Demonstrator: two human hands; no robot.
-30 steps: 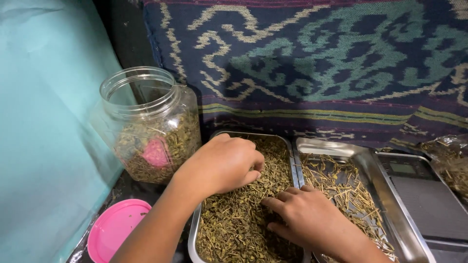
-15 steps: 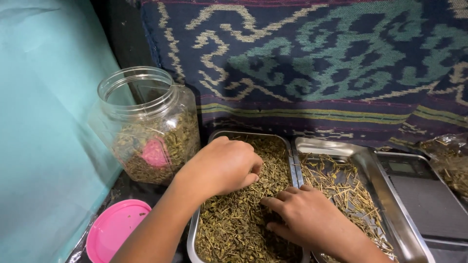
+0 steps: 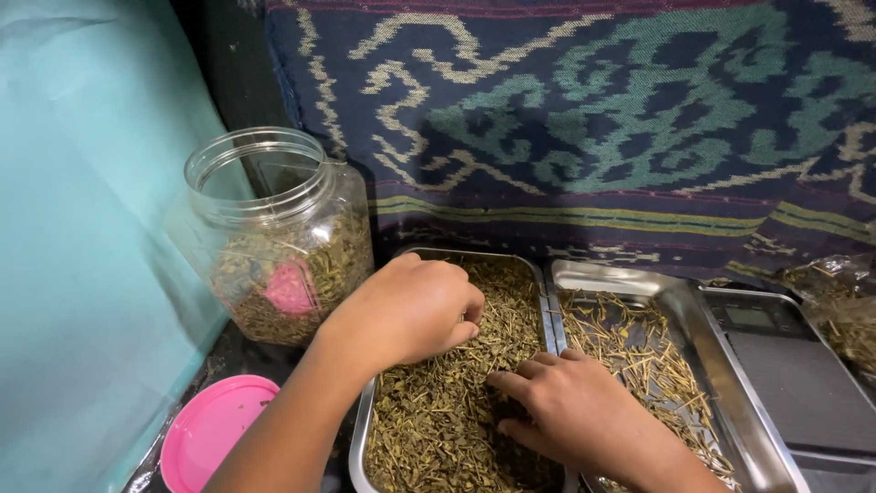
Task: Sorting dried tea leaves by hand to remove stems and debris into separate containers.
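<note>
A steel tray (image 3: 546, 315) full of dried green-brown herb leaves (image 3: 438, 420) lies in front of me. My left hand (image 3: 406, 310) rests knuckles-up on the herbs, fingers curled down into them. My right hand (image 3: 570, 406) lies flat on the herbs near the tray's right rim, fingers spread and pointing left. Whether either hand pinches any bits is hidden. A second steel tray (image 3: 698, 329) to the right holds pale dry stems (image 3: 639, 361).
An open clear plastic jar (image 3: 274, 237), part-filled with herbs and a pink scoop, stands at the left. Its pink lid (image 3: 214, 438) lies in front. A digital scale (image 3: 794, 374) sits at the right, a patterned woven cloth (image 3: 593, 119) hangs behind, teal cloth at the left.
My left hand has shifted slightly left and down over the herbs. My right hand has barely moved.
</note>
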